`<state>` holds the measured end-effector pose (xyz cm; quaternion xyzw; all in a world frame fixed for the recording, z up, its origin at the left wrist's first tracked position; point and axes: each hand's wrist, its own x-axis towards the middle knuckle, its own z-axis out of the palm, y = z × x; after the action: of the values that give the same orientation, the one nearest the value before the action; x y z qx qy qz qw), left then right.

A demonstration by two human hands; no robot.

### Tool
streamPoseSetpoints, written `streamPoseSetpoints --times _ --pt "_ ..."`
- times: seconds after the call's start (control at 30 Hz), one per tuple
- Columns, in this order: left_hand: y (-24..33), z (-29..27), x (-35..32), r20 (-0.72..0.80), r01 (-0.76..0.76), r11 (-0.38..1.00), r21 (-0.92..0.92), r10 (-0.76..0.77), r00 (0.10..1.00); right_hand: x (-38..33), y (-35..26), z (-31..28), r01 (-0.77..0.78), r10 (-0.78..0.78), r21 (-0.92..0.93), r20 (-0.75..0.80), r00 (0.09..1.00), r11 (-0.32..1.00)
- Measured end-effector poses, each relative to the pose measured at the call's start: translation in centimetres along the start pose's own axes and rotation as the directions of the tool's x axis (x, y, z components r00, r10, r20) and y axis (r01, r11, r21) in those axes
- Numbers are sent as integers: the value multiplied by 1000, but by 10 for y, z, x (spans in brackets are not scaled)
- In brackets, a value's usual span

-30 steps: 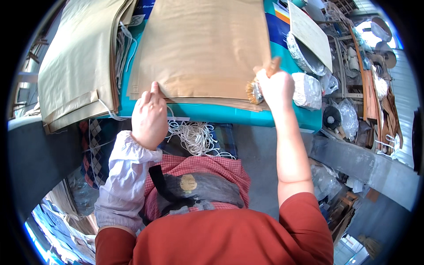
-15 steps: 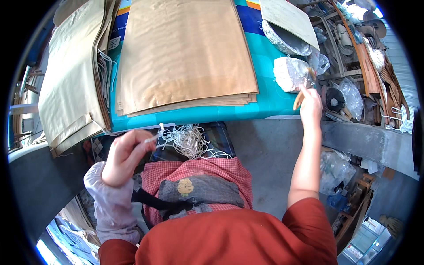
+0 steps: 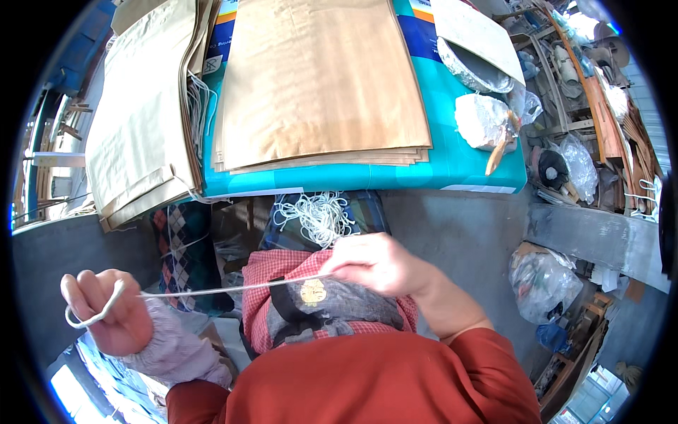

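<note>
A white cord (image 3: pixel 233 288) runs taut between my two hands, low in front of my body. My left hand (image 3: pixel 113 314) is closed on one end, with a loop of the cord hanging around its fingers. The other end is pinched in my right hand (image 3: pixel 374 263), held above my lap. On my lap, just beyond the right hand, lies a tangled heap of white cords (image 3: pixel 318 215). A wooden-handled brush (image 3: pixel 498 152) rests against a white plastic-wrapped lump (image 3: pixel 482 120) at the right of the table, apart from both hands.
A stack of brown paper bags (image 3: pixel 321 85) lies on the teal-covered table (image 3: pixel 452 166). Left of it are more paper bags (image 3: pixel 141 106) with white cords along their edge. A foil-like bowl (image 3: pixel 470 67) sits under a board (image 3: pixel 480 35). Wood scraps and plastic bags crowd the right side.
My right hand has left the brush at the wrapped lump and come down to take the cord. My left hand has moved left and lower, and the cord is now stretched between them.
</note>
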<state>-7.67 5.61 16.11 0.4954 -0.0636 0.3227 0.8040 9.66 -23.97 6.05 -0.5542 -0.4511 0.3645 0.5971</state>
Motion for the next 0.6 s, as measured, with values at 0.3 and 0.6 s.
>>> streamPoseSetpoints --times 0.3,0.6 --pt "-76 -75 50 -416 119 972 201 -25 909 -15 -56 -117 -309 81 -355 -533 842 882" --pt "-215 -141 54 -515 575 774 266 -390 763 0 96 -198 -560 267 -322 -632 728 763"
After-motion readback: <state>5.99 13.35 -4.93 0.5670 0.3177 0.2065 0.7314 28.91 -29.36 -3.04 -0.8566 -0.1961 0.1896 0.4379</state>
